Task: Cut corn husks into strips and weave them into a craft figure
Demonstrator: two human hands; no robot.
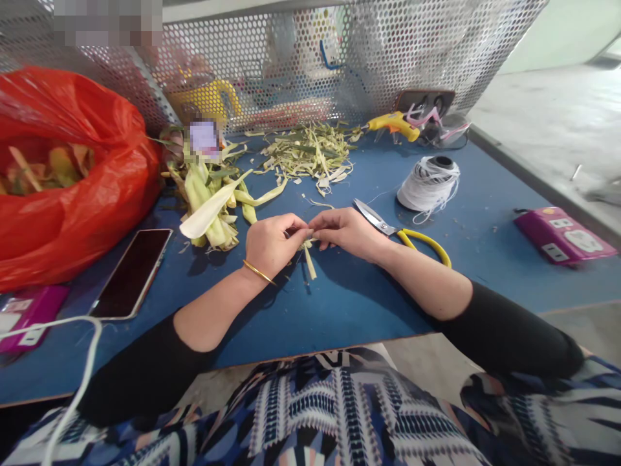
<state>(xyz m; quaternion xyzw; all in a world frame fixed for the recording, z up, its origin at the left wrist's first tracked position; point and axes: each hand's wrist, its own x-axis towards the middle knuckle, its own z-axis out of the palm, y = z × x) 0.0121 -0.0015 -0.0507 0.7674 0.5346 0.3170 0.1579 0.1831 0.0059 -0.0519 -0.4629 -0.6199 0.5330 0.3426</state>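
A small pale green strip of corn husk (310, 262) hangs down between my hands, just above the blue table. My left hand (272, 244), with a gold bangle at the wrist, pinches it between thumb and fingers. My right hand (347, 232) meets the left at the fingertips, its thumb and fingers closed on the same husk piece. Behind my left hand lies a bunch of corn husks (206, 200). Yellow-handled scissors (383, 225) rest partly behind my right forearm, blades pointing away to the left. A cone of white thread (431, 184) stands beyond them.
A red plastic bag (121, 136) holding husks fills the left side. A phone (133, 275) lies before it. Shredded husk (310, 152) is heaped near a perforated metal screen (301, 77). A yellow glue gun (395, 124), safety glasses (439, 126) and a purple packet (563, 234) are on the right.
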